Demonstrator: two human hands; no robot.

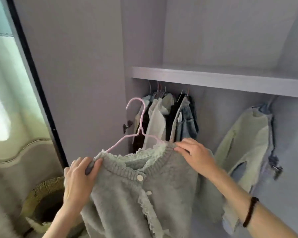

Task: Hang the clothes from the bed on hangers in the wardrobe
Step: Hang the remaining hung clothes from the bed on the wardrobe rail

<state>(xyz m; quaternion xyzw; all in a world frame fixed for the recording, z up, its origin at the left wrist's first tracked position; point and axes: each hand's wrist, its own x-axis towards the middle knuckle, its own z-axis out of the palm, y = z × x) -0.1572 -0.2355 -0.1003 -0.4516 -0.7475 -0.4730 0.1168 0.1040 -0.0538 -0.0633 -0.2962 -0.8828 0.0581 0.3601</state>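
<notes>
Before the open wardrobe (93, 66): one grey cardigan (136, 200) on one pink hanger (138, 121), two hands. Left hand (79, 176) grips the cardigan's left shoulder, thumb over the knit; right hand (194, 152) pinches the right collar edge in its fingertips.

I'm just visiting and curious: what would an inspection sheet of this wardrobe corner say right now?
Surface: the wardrobe shelf shows nothing on its visible part.
Job's things: a grey-green cardigan sits on a pink hanger, held in front of the open wardrobe, not yet on the rail.
Clutter: hung clothes bunched at the left under the shelf; a pale green garment hangs apart at the right.
Grippers: the left hand grips the cardigan's left shoulder; the right hand pinches its right shoulder.
Cables: nothing seen.
Surroundings: a woven basket at the lower left; a dark bracelet on the right wrist.
</notes>
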